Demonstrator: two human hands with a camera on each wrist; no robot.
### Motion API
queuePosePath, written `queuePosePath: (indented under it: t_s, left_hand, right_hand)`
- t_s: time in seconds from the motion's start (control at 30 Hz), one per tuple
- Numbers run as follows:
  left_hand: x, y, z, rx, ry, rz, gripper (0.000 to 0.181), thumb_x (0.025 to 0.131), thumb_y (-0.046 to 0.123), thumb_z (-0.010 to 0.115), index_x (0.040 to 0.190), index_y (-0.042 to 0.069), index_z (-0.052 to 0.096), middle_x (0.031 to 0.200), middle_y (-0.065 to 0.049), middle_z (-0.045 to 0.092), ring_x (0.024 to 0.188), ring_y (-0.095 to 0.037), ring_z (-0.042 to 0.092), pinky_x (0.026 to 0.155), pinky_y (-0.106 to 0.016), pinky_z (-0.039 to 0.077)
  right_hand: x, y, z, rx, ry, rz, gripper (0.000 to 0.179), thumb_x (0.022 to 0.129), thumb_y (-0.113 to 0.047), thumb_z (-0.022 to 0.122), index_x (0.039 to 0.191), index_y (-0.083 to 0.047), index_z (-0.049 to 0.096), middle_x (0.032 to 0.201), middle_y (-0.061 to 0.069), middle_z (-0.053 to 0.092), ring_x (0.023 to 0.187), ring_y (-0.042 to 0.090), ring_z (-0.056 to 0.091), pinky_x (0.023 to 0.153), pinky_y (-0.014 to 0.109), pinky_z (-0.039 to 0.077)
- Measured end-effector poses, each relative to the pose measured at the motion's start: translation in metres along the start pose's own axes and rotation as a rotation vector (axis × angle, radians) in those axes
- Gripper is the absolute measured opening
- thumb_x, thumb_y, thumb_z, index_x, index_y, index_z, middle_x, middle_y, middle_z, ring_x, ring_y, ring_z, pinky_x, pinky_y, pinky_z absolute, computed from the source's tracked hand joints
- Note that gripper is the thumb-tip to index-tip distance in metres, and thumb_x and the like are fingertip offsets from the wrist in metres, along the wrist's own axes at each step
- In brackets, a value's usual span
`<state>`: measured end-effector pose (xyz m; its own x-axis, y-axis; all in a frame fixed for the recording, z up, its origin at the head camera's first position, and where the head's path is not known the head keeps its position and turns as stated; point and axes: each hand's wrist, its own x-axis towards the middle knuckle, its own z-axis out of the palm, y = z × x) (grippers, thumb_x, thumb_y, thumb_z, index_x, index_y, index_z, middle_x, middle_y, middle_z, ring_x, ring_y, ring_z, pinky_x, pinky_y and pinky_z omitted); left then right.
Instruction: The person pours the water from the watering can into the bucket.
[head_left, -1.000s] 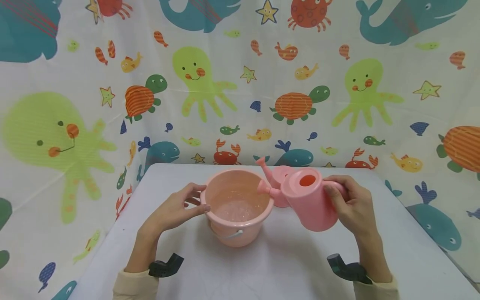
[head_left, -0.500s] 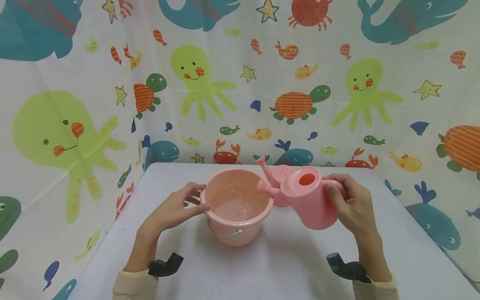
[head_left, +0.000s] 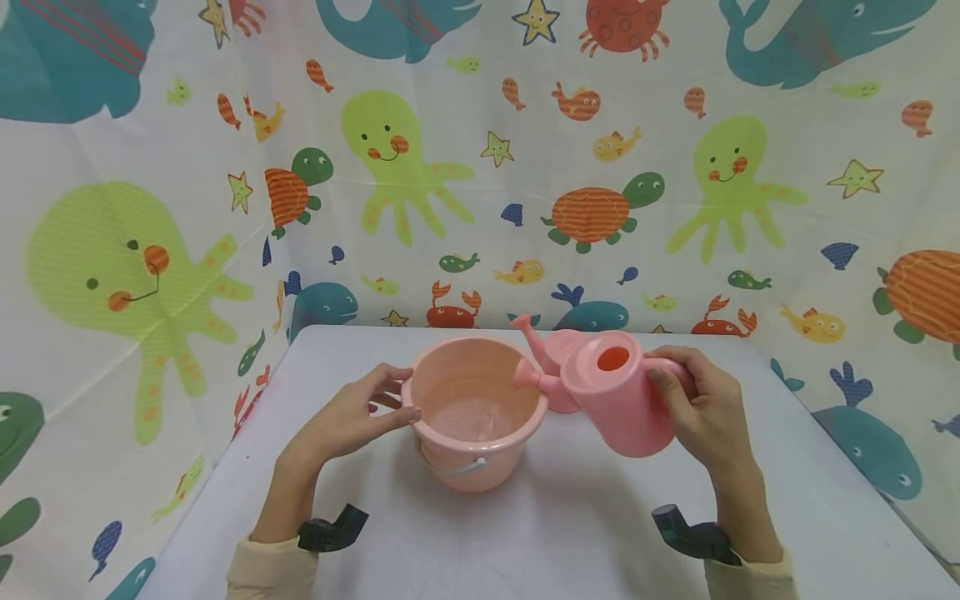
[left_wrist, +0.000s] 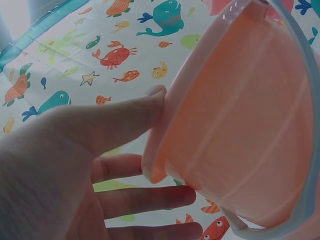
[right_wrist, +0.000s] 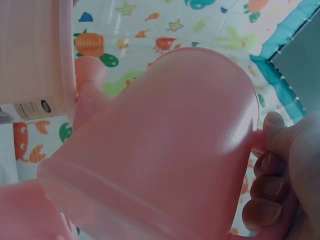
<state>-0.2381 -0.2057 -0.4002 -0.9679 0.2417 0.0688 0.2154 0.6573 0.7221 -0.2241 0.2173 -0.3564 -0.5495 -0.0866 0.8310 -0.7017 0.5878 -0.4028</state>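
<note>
In the head view a pale pink bucket (head_left: 480, 467) stands on the white table, with clear water (head_left: 472, 408) inside. My left hand (head_left: 360, 412) rests against the left side of its rim, thumb and fingers spread; the left wrist view has the thumb (left_wrist: 150, 107) on the rim and the lower fingers straight. My right hand (head_left: 701, 400) grips the handle of a pink watering can (head_left: 626, 408), its fingers curled round it in the right wrist view. The can hangs over the table, tipped left, with its spout (head_left: 531, 375) over the bucket's right rim.
A second pink watering can (head_left: 564, 342) stands behind, partly hidden by the held one. The bucket's pale handle (head_left: 468, 468) hangs down at its front. A white curtain (head_left: 450, 208) with printed sea animals surrounds the white table (head_left: 825, 500).
The water in the bucket shows fewer bright ripples and looks calmer. The held watering can's base has risen very slightly; both hands keep nearly the same places.
</note>
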Motion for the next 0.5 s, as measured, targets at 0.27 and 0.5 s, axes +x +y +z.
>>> queuePosePath:
  t_s: [0.27,0.5]
  left_hand:
    - [0.0014,-0.0022,0.0003,-0.004,0.0,0.005,0.064,0.087,0.05,0.07,0.14,0.022,0.049,0.134,-0.005,0.064,0.123,-0.032,0.061,0.101,-0.059,0.05]
    - [0.0021,-0.0023,0.001,-0.003,0.001,0.003,0.064,0.087,0.052,0.07,0.14,0.022,0.049,0.135,-0.004,0.064,0.123,-0.032,0.061,0.102,-0.06,0.049]
  right_hand:
    - [0.0001,0.0001,0.0008,-0.003,0.0,-0.004,0.035,0.079,0.012,0.073,0.112,0.003,0.068,0.097,0.016,0.073,0.089,-0.011,0.06,0.084,0.004,0.048]
    - [0.0007,0.0007,0.0009,-0.008,0.001,-0.012,0.035,0.079,0.012,0.073,0.112,0.003,0.068,0.097,0.016,0.073,0.089,-0.012,0.06,0.084,0.004,0.048]
